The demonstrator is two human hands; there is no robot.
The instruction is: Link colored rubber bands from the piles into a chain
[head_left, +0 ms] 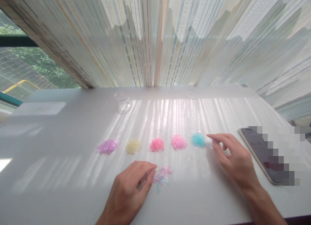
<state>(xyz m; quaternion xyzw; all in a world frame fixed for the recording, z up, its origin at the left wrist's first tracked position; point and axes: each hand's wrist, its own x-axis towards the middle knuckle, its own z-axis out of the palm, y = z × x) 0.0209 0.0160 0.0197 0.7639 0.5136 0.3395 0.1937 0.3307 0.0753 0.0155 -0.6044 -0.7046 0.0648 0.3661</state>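
My left hand point(131, 186) is at the edge of a small mixed pile point(163, 174) of pink, lilac and pale blue rubber bands. Its thumb and forefinger are pinched there; anything between the tips is too small to make out. My right hand point(234, 155) rests just right of a teal pile of rubber bands point(198, 140), forefinger stretched out towards it, nothing visible in the fingers. Leftward from the teal pile runs a row of single-colour piles: a light pink pile point(179, 142), a coral-pink pile point(156, 145), a yellow pile point(133, 146) and a purple pile point(108, 147).
A clear round container point(123, 103) lies on the white table point(60, 199) behind the row, with a clear disc-shaped lid point(191, 95) farther right. A phone point(259, 155), partly pixelated, lies right of my right hand. Striped curtains point(155, 40) hang along the back edge.
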